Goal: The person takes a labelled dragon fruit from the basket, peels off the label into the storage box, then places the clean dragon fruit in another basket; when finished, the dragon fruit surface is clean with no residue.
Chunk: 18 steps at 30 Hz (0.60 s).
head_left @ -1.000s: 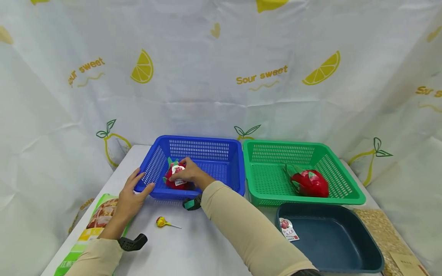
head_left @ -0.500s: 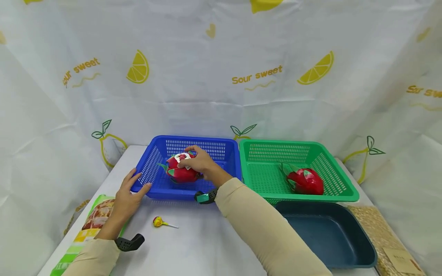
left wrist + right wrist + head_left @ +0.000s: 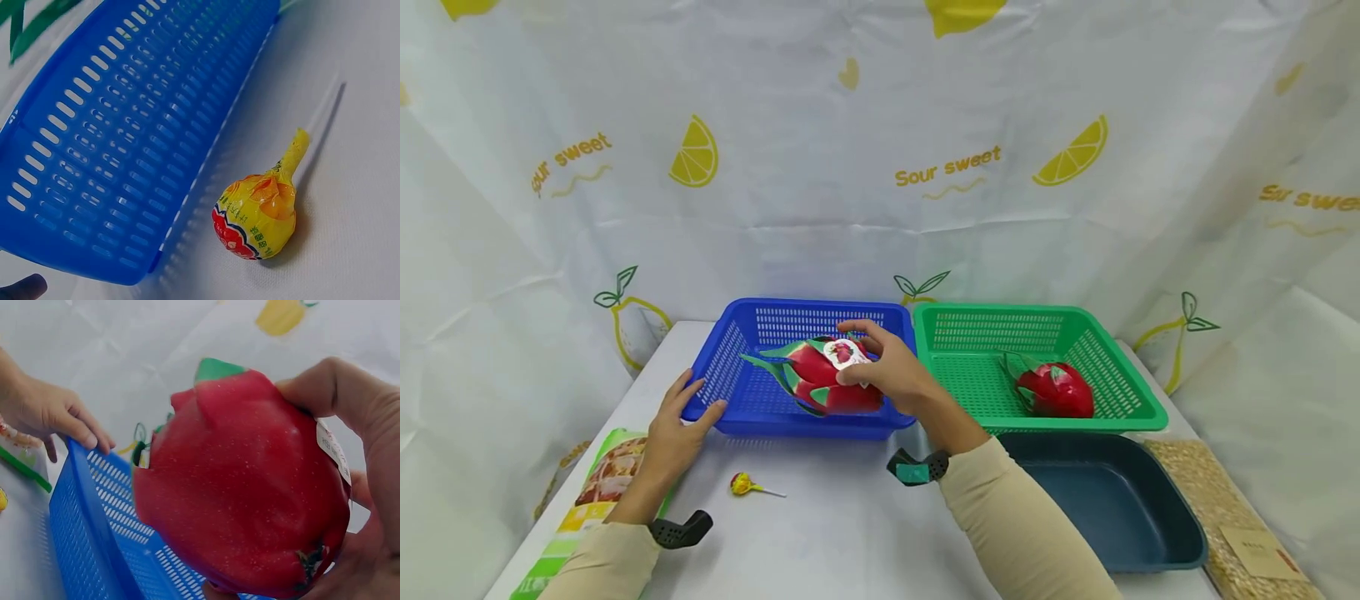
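Observation:
A red dragon fruit with green leaf tips and a round white sticker is held above the blue basket. My right hand grips it from its right side, thumb on the near side and fingers over the top. In the right wrist view the dragon fruit fills the middle. At the basket's front left corner, my left hand rests against the rim with fingers and thumb spread. On the white table in front lies a wrapped lollipop; the left wrist view shows this lollipop close up.
Beside the blue basket stands a green basket with another dragon fruit inside. A dark teal bin is in front of it, partly behind my right sleeve. A flat tan package lies at far right, a green bag at left.
My right hand has lifted the dragon fruit out of the blue basket, up and to the right. My left hand stays at the basket corner. The head view has shifted slightly.

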Available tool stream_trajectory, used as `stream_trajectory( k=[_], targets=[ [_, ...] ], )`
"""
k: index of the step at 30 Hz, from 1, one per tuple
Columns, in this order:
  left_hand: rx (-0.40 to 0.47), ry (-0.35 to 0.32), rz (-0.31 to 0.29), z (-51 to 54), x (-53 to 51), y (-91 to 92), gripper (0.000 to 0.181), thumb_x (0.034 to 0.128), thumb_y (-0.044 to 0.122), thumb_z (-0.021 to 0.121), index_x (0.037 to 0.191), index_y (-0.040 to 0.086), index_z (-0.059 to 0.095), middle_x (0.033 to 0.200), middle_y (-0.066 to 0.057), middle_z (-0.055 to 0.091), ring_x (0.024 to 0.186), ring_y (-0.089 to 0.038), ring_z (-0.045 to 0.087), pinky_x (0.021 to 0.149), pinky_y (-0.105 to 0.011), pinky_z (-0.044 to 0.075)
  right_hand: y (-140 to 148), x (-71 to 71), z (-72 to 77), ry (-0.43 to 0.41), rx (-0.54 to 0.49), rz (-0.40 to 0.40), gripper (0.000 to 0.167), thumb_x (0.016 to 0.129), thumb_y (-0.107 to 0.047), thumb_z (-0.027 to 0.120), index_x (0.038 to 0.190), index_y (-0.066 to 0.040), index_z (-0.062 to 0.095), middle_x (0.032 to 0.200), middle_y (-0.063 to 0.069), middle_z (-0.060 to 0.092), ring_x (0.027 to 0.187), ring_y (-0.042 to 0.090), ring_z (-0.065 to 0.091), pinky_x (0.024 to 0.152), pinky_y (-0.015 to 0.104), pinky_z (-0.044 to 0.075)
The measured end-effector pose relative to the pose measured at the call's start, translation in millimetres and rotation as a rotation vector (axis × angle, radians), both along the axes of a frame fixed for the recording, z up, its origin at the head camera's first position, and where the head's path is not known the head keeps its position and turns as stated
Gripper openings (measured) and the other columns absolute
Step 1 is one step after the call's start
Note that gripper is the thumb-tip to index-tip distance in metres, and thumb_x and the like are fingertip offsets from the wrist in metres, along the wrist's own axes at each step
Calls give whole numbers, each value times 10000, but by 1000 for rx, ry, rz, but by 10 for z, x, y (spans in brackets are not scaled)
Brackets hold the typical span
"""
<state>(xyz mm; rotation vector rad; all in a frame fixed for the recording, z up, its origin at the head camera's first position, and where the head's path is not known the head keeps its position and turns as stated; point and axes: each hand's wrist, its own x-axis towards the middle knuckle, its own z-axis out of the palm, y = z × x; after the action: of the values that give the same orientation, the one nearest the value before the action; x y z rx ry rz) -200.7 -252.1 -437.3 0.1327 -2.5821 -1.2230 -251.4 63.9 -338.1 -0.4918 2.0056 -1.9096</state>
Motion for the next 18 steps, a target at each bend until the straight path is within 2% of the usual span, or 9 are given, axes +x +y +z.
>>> stream_trajectory(
  k=[6, 10, 14, 18],
  targets=[
    [-8, 20, -6, 1, 10, 1, 682, 936, 367, 636, 1431, -38, 401, 1574, -139, 185, 1413, -399, 152, 1068, -613, 199, 346, 357, -108, 71, -68, 111, 774, 709, -2, 738, 1405, -135, 426, 1291, 175, 493, 1133, 369, 498, 802, 468, 535],
    [-8, 32, -5, 1, 16, 5, 689, 936, 381, 630, 1429, -42, 402, 1574, -135, 188, 1412, -398, 156, 1071, -608, 195, 497, 580, -262, 103, -93, 123, 808, 683, 26, 755, 1406, -108, 420, 1300, 179, 490, 1163, 372, 479, 798, 482, 534],
    [-2, 30, 3, 2, 26, 10, 693, 940, 392, 620, 1431, -44, 398, 1575, -132, 186, 1412, -401, 154, 1072, -607, 193, 596, 762, -476, 97, -145, 134, 798, 682, 36, 743, 1403, -85, 422, 1319, 200, 479, 1173, 386, 475, 808, 503, 525],
    [-6, 42, -6, 5, 16, 10, 681, 940, 374, 624, 1427, -48, 403, 1570, -139, 199, 1404, -413, 172, 1065, -614, 203, 647, 909, -770, 33, -202, 138, 782, 687, 27, 707, 1403, -37, 398, 1324, 213, 470, 1158, 377, 486, 836, 494, 515]
  ],
)
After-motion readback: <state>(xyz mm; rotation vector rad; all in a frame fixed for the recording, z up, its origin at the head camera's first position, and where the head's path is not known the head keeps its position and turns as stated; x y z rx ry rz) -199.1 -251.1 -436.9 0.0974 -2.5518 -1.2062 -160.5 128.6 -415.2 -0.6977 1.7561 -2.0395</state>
